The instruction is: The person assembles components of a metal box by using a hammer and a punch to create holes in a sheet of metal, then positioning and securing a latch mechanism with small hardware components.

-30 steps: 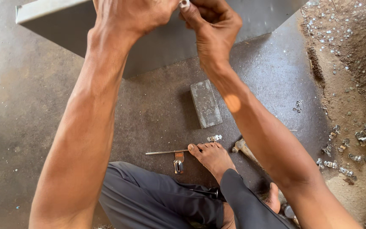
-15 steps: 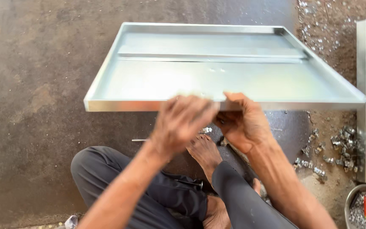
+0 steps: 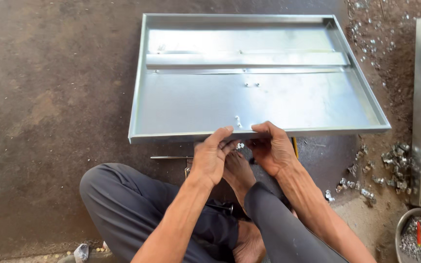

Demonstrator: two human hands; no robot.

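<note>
A shallow metal tray (image 3: 196,102) lies open side up on the concrete floor (image 3: 49,97), long axis running left to right, its near rim pinched by the left hand (image 3: 210,158) and right hand (image 3: 269,148).

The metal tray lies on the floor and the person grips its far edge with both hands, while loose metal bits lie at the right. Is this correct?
Not quite. In the head view both the left hand and the right hand grip the near edge of the metal tray, the one closest to the person, not the far edge. The loose metal bits do lie at the right.
</note>
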